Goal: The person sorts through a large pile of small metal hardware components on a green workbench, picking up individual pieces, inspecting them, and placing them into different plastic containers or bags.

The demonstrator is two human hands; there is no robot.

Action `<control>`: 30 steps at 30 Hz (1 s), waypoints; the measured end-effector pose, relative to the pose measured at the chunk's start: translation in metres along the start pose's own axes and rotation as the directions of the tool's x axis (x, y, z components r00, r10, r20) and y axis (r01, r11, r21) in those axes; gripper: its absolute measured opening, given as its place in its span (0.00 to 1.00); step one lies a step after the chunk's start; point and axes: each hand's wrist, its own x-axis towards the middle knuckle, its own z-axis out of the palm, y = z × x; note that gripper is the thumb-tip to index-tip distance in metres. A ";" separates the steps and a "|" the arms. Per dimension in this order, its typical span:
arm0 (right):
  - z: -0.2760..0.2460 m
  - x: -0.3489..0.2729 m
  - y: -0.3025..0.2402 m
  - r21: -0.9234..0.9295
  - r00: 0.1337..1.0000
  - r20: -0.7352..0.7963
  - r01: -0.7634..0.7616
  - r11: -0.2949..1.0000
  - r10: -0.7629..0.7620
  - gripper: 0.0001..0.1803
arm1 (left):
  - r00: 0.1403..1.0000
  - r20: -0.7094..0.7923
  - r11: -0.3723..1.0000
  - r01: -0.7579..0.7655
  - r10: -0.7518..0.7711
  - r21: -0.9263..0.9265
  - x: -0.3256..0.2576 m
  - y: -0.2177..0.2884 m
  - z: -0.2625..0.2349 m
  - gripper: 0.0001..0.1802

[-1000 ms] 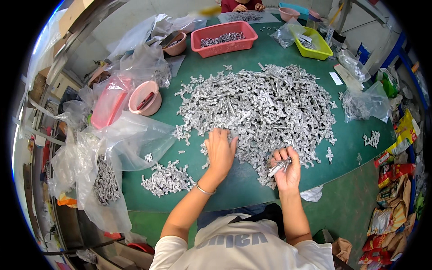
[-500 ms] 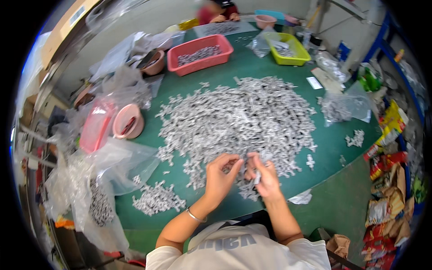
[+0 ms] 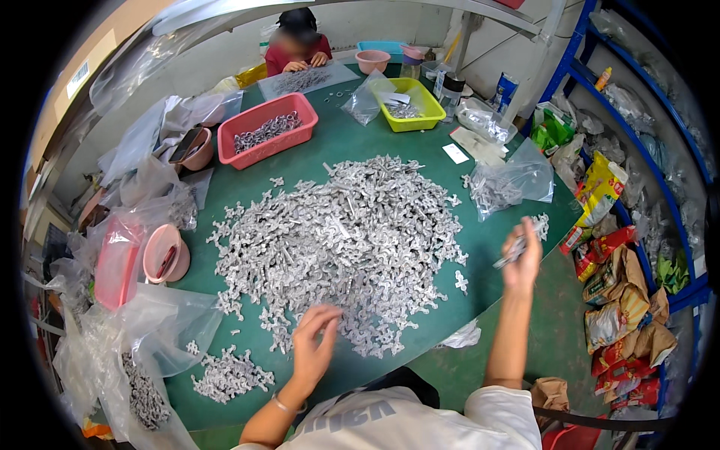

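A big heap of small grey metal parts (image 3: 341, 240) covers the middle of the green table (image 3: 442, 184). My left hand (image 3: 313, 345) hovers over the heap's near edge, fingers bent and apart, holding nothing that I can see. My right hand (image 3: 521, 259) is raised out to the right, above the table's right edge, and grips a few grey metal parts (image 3: 508, 253) that stick out to the left. A small separate pile of the same parts (image 3: 225, 373) lies near the front left, beside an open clear plastic bag (image 3: 161, 330).
A red basket (image 3: 266, 129) and a yellow tray (image 3: 411, 105) with parts stand at the back. A pink bowl (image 3: 165, 253) and plastic bags crowd the left edge. Another bag of parts (image 3: 510, 180) lies at right. A second person (image 3: 298, 45) works at the far end. Blue shelving (image 3: 637, 150) stands at right.
My hands were together over the heap's near edge half a second ago. My right hand has swung out to the right with parts in it; my left stayed near the heap.
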 end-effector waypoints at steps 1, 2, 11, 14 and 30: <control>-0.009 0.023 -0.019 -0.098 0.988 -0.091 0.120 0.988 -0.129 0.06 | 0.999 -0.030 0.994 -0.025 0.028 0.110 -0.011 -0.008 -0.008 0.09; -0.024 0.051 -0.037 -0.177 0.965 -0.105 0.221 0.959 -0.242 0.07 | 0.996 -0.066 0.982 -0.054 0.067 0.183 -0.021 -0.013 -0.014 0.09; -0.074 0.242 -0.102 -0.710 0.993 -0.119 -0.084 0.700 -0.002 0.06 | 0.989 -0.150 0.973 0.040 -0.005 0.228 -0.098 -0.050 -0.012 0.11; -0.053 0.247 -0.094 -0.929 0.958 -0.016 -0.120 0.349 0.285 0.09 | 0.982 -0.187 0.976 0.049 -0.008 0.214 -0.102 -0.049 -0.009 0.11; 0.007 0.282 -0.063 -0.847 0.873 -0.186 0.090 -0.524 0.451 0.16 | 0.957 -0.288 0.974 0.088 -0.025 0.207 -0.109 -0.067 -0.006 0.10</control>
